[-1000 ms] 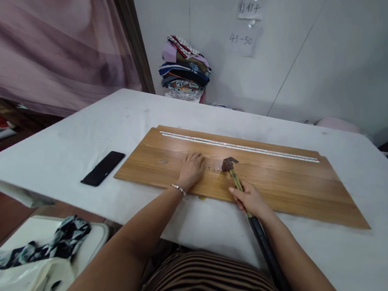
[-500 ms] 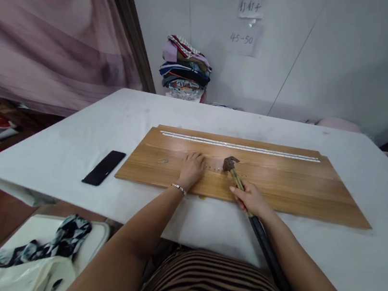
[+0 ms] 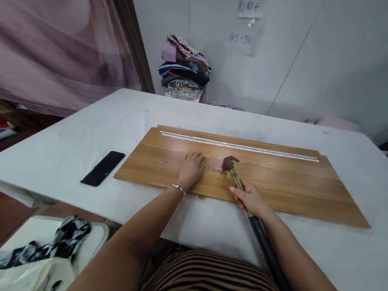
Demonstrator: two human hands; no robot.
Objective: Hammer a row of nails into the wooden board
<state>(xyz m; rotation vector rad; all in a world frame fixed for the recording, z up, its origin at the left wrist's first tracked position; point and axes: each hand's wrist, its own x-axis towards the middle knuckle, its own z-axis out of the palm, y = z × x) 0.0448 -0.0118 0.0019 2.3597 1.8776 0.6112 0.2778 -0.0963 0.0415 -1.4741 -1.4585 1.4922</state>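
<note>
At nine o'clock on the white worktop [image 3: 70, 146] we see a black phone [image 3: 103, 168] lying flat. Next comes the wooden board [image 3: 283, 183]. Our left hand [image 3: 191, 167] rests on it palm down, fingers loosely curled and empty, forearm stretched toward twelve o'clock. Just to its right, our right hand [image 3: 252, 200] is closed around the hammer [image 3: 235, 175] handle, which slants toward eleven o'clock, its head resting on the board by a row of small nails [image 3: 212, 168].

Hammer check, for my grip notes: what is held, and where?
The right hand grips the hammer along its handle; the left hand holds nothing.
</note>
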